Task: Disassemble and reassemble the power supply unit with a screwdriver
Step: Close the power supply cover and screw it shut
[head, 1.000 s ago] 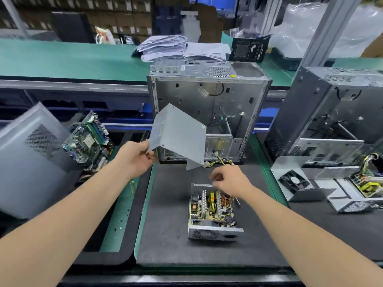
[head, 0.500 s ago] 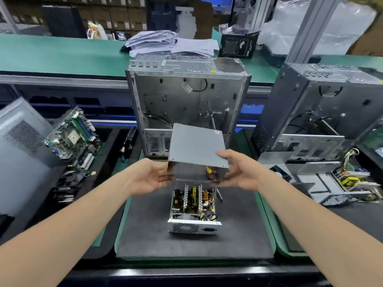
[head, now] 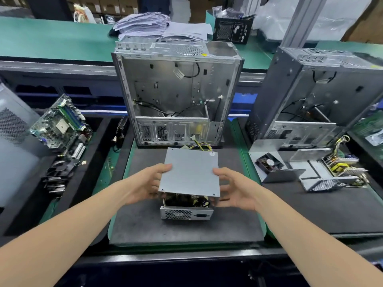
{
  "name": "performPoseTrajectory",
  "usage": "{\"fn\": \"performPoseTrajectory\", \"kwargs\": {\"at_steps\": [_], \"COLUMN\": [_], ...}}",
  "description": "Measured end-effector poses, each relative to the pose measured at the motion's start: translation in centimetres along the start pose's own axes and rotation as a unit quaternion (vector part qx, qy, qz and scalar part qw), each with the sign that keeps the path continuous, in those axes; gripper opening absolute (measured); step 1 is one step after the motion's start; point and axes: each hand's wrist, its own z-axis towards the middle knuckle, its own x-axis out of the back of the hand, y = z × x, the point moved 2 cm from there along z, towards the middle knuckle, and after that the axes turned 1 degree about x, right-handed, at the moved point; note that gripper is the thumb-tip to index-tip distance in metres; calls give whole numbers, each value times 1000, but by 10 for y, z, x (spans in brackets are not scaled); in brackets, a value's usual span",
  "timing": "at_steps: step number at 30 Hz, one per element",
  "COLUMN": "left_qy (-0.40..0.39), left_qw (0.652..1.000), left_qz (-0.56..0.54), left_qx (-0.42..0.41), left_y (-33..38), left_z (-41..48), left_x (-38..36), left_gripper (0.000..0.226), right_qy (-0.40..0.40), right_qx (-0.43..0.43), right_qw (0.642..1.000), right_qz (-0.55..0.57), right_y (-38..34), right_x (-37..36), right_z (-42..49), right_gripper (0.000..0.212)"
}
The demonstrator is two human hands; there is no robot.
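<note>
Head view of a workbench: the left hand (head: pixel 152 184) grips the left edge of the grey metal cover (head: pixel 190 172), thumb on its top face and fingers curled at its side; the right hand (head: pixel 234 190) grips the opposite edge, thumb at the upper rim and fingers spread along the side wall below; the cover lies held between both hands directly over the power supply unit base (head: pixel 186 213), its near edge raised above the base's perforated front wall, so that dark circuit components show through the gap; the base rests on the dark mat (head: pixel 186 230) at the centre of the bench; a bundle of yellow and black wires (head: pixel 202 146) emerges from behind the cover's far edge; just beyond it stands an open computer case (head: pixel 178 90), upright, its side panel off and a few loose cables inside; to the left a motherboard (head: pixel 60 125) leans tilted against other parts; to the right stands a second open case (head: pixel 323 90), and in front of it lie a second opened power supply (head: pixel 342 170) and a panel carrying a fan (head: pixel 269 164); on the green shelf behind sit a stack of papers (head: pixel 161 25) and a black box (head: pixel 233 31)
</note>
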Motion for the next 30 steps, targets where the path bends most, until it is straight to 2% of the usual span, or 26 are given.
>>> {"fn": "performPoseTrajectory", "kwargs": {"at_steps": [5,14,18,26,30], "left_qy": [11,36,47,63,66], "left_qw": [999,997,994,992,989], "left_qz": [26,60,86,111,128], "left_qx": [-18,-28,-54,-23,17], "left_y": [-7,-14,-21,-29,-38], "left_z": [-2,2,3,12,14], "left_x": [-7,-6,-4,2,6], "left_gripper": [76,79,84,84,65], "right_qy": [24,28,13,40,47], "right_qx": [20,24,24,17,-9], "right_qw": [999,999,1000,998,998], "right_qz": [-9,-13,-13,-35,-42], "right_y": [13,24,26,34,44], "right_x": [5,4,4,7,6], "right_z": [7,14,14,26,34], "right_gripper": [92,94,86,82,83]}}
